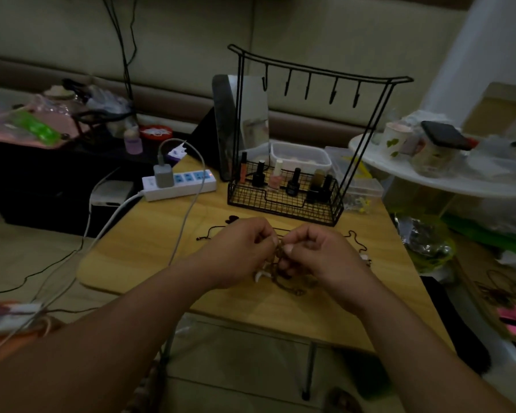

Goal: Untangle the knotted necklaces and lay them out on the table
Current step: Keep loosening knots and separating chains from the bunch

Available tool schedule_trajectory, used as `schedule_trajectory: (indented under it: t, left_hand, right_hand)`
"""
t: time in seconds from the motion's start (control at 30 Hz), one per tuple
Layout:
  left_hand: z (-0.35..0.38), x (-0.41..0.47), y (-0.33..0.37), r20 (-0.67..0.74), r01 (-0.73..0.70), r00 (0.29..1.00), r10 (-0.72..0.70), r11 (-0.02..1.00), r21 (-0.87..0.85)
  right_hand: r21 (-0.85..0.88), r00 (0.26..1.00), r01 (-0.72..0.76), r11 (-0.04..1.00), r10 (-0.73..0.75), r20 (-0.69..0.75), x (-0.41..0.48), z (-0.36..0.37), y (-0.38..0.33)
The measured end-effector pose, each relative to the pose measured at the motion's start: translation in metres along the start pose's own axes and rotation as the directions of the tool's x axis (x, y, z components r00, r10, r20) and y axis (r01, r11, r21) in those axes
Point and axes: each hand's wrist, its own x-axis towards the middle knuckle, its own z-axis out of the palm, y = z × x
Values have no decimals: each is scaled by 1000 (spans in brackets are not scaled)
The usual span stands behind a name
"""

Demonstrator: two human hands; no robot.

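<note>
Your left hand (241, 251) and right hand (319, 254) both pinch the brown knotted necklaces (283, 271) just above the wooden table (149, 251), fingers curled tight.

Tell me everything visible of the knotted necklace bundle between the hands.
The knotted bundle is a clump of thin brownish cords, dim and blurred. Its top is lifted, pinched by the left hand and the right hand; its lower loops rest on the wooden table. A pale curved piece sits at its lower left. Not yet untangled.
</note>
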Motion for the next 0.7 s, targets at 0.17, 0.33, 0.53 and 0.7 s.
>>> schedule_trajectory:
  t: [0.17, 0.33, 0.53, 0.7]
  left_hand:
    - [4, 2, -2, 5, -54, 999, 53, 996, 65]
    - [8, 0, -7, -25, -45, 999, 44, 996, -71]
    - [9, 0, -10, -85, -100, 992, 91, 989, -109]
    - [5, -3, -9, -54, -131, 990, 129, 991, -28]
  right_hand:
    - [105, 1000, -7, 994, 9, -19, -8, 5, 9]
    - [337, 996, -70, 939, 85, -29, -5, 14, 18]
    - [392, 997, -62, 918, 73, -13, 0, 18, 17]
    - [324, 997, -9, 946, 33, -69, 4, 7, 16]
